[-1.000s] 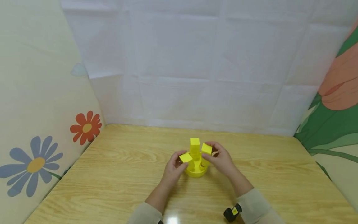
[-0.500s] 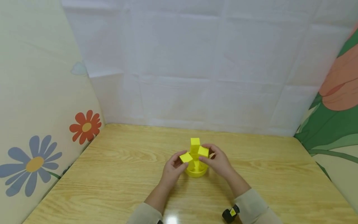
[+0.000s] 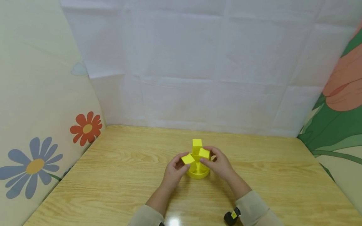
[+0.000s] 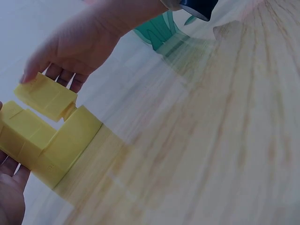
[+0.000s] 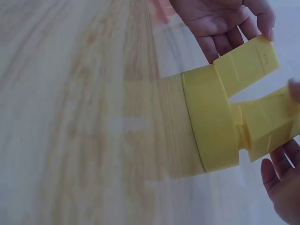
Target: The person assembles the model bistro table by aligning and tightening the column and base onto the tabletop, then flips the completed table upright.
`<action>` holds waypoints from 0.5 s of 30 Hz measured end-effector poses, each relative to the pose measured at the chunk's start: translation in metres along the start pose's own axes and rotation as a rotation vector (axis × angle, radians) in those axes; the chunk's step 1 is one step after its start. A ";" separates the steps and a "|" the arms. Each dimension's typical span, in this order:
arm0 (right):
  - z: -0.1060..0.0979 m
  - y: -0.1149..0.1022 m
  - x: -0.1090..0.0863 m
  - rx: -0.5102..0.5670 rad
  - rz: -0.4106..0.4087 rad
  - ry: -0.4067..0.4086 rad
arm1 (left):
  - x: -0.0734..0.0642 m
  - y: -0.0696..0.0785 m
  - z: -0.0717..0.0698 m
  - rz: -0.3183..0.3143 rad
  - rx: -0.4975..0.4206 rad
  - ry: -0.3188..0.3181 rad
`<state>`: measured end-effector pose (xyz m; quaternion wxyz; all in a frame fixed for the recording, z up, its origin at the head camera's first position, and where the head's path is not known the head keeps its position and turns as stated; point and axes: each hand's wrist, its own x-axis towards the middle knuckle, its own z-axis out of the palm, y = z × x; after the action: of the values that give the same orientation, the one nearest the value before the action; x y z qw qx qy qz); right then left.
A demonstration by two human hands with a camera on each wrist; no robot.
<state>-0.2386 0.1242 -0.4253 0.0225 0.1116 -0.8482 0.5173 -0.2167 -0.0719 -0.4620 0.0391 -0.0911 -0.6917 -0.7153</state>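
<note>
I log a round yellow base (image 3: 198,172), smooth matte plastic with a shallow straight wall, sitting on a glossy pale wood-grain table (image 3: 118,175). Three square-section yellow blocks rise from it: a rear block (image 3: 197,146) standing upright, a left block (image 3: 188,158) tilted outward, and a right block (image 3: 204,153) leaning in toward the centre. In the wrist views the blocks show flat faces with faint moulded seams, and the base reads as a short cylinder (image 5: 211,122). The left hand (image 3: 176,171) comes in from the near left, thumb and fingers curled round the left block, pinching it by its upper end; the block lies between the fingertips and touches the base below them. The right hand (image 3: 219,163) comes in from the near right, wrist low, fingers curled over and pinching the right block at its top, which sits just inside the fingertips, close beside the rear block. Both sleeves are beige; a small black wrist device (image 3: 232,216) with a yellow patch shows at the right cuff. Against the frame a second ago, the right block has moved inward and a little lower, from clear of the rear block to nearly against it; the left hand and its block have hardly shifted.
</note>
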 end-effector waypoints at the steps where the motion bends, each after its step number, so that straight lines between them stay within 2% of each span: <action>1: -0.001 0.000 -0.001 0.002 -0.001 -0.005 | 0.000 0.000 0.000 -0.003 -0.001 0.001; 11: -0.005 0.000 0.001 -0.030 -0.060 -0.037 | -0.001 0.002 -0.001 0.000 -0.004 -0.003; 15: -0.005 -0.001 0.004 -0.053 -0.055 -0.055 | -0.001 0.002 -0.001 -0.011 -0.001 -0.006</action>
<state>-0.2425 0.1279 -0.4213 0.0164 0.1486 -0.8585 0.4906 -0.2152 -0.0730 -0.4598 0.0331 -0.0893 -0.6918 -0.7157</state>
